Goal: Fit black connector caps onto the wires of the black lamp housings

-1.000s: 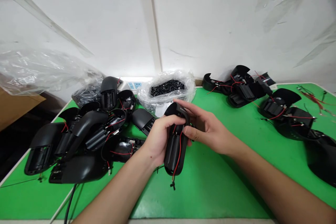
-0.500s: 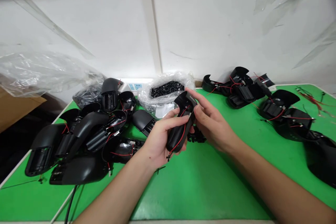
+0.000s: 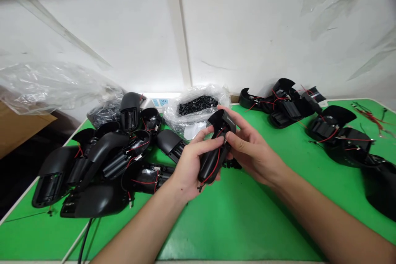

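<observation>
Both hands hold one black curved plastic housing [image 3: 210, 164] over the middle of the green table. A red wire runs along its inner side, and a small dark connector hangs at its lower end. My left hand [image 3: 192, 165] is wrapped round the lower part, thumb laid across the front. With its thumb pressed on the inner edge and its fingers behind, my right hand [image 3: 249, 146] grips the upper right side. Both thumbs almost meet at the wire; whatever small part lies under them is hidden. Below and behind the housing, small black pieces [image 3: 232, 164] lie on the table, partly covered.
Similar black housings [image 3: 100, 200] with red wires crowd the left, and more housings [image 3: 332, 126] lie at the right. A clear plastic bag [image 3: 173, 117] of small black parts stands by the wall. Behind it is a white power strip [image 3: 151, 102]. Loose red wires [image 3: 368, 117] lie far right.
The housing has turned slightly, showing more of its outer top face. My right thumb has moved down and inward, close to my left thumb at the wire.
</observation>
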`<state>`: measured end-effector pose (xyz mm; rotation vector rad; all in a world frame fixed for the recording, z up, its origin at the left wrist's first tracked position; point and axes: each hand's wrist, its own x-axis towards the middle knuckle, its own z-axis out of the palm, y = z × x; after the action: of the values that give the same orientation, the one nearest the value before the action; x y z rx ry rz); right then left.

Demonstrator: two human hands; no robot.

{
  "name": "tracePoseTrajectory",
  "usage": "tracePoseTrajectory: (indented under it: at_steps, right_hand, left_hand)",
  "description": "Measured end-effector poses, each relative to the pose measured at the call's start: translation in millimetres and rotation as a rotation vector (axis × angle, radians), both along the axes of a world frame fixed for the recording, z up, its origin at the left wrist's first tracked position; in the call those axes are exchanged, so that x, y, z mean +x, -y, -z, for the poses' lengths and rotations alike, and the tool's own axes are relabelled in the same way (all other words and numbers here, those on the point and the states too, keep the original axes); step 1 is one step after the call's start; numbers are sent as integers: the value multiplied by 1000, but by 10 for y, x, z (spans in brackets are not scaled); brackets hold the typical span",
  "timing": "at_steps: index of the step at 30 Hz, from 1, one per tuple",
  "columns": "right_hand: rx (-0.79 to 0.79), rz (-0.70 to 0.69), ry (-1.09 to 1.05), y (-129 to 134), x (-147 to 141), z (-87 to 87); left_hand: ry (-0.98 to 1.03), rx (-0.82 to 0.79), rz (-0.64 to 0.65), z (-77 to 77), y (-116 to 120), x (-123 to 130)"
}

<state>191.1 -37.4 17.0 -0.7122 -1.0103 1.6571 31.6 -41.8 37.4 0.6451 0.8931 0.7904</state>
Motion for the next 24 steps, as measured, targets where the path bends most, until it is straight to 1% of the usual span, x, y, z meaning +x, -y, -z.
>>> tracePoseTrajectory:
  at_steps: [2,3,6,8,9,11,13,14,16,19,21,22,24]
  right_hand:
    - [-6,76,2,-25,4,11]
    - [-13,131,-3,-46,9,14]
    - [-61,336,-22,-117,23,22]
    - [-120,448,-17,-150,20,36]
    - [-150,480,-6,-157,13,46]
    - [-185,499,19,-158,-8,66]
    - [-179,486,18,-151,-26,81]
    - [-175,477,6,-148,-30,85]
    - [-179,480,-19,-152,-24,93]
    - [-209,538,-10,-183,14,110]
    - [-223,606,5,-217,48,124]
    - [-225,644,11,-234,65,128]
    - [-220,721,26,-265,98,128]
  left_hand:
    - [16,72,-7,-8,11,27]
    - [-3,136,-24,-4,17,39]
    - [-185,376,-66,47,38,64]
    - [-326,505,-44,108,47,73]
    - [-380,546,-24,139,48,78]
    - [-429,574,-1,182,41,89]
    - [-384,531,-32,182,20,98]
    - [-335,498,-76,163,4,98]
    - [-230,444,-237,96,-37,83]
    - [-149,436,-590,-19,-123,10]
    - [-117,452,-789,-63,-199,-61]
    - [-97,454,-854,-72,-239,-96]
    - [-56,442,-939,-69,-316,-156]
